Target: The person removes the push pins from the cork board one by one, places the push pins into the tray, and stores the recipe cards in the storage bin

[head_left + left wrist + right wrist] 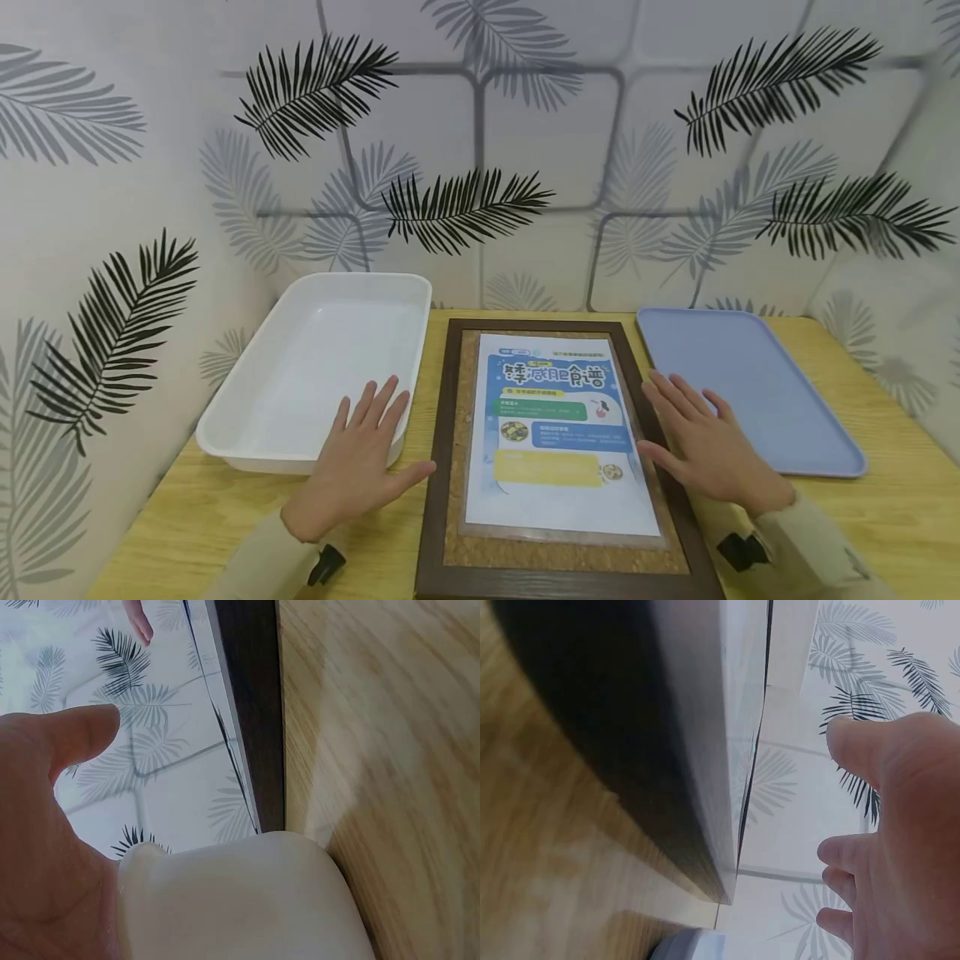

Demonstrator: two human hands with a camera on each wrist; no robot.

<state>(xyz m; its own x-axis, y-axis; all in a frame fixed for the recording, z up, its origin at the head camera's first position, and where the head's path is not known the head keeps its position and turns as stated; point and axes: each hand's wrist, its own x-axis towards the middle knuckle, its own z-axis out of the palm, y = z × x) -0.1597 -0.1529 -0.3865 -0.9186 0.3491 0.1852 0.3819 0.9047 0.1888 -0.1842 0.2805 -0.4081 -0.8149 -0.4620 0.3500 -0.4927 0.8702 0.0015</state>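
My left hand (356,467), fingers spread and straight, hovers at the near right corner of a deep white tray (307,367); whether it touches the rim I cannot tell. Between the hands lies a dark-framed cork board (440,467) bearing a printed sheet (562,504) in a clear sleeve. With its fingers extended, my right hand (708,446) is held over the gap between the board and a flat blue tray (757,375). Neither hand holds anything. In the left wrist view, the white tray's corner (232,900) stands beside the thumb. The board's raised edge (615,697) fills much of the right wrist view.
The three items stand on a yellow wood-grain table (918,500). Behind it rises a wall (540,250) patterned with dark and grey leaves. Small black devices, one at the left cuff (326,564) and another at the right cuff (742,551), sit under the wrists.
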